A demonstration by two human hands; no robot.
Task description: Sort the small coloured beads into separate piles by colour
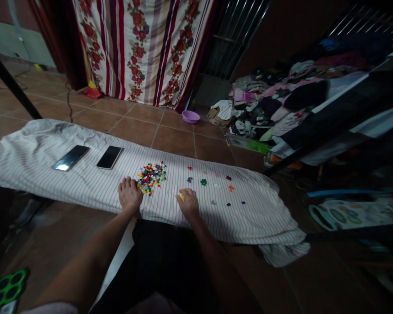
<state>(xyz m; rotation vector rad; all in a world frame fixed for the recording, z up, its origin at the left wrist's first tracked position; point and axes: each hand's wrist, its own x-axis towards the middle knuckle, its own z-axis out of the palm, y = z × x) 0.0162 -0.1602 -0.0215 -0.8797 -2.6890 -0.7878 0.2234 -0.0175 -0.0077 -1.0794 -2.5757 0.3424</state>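
Observation:
A pile of small multicoloured pieces (151,176) lies on the striped cloth (94,187). My left hand (130,193) rests flat on the cloth at the pile's lower left edge, its fingers spread a little. To the right of the pile, my right hand (188,202) is closed around small yellow pieces (182,196). Beyond it sit small separate groups sorted by colour, among them red (189,168), dark green (203,182), orange (231,188), black (228,204) and blue (243,203).
Two phones, one at the far left (71,158) and one nearer the pile (109,157), lie on the cloth. A purple basin (191,117) stands on the tiled floor, near heaped clothes (268,98). A flowered curtain (147,52) hangs behind.

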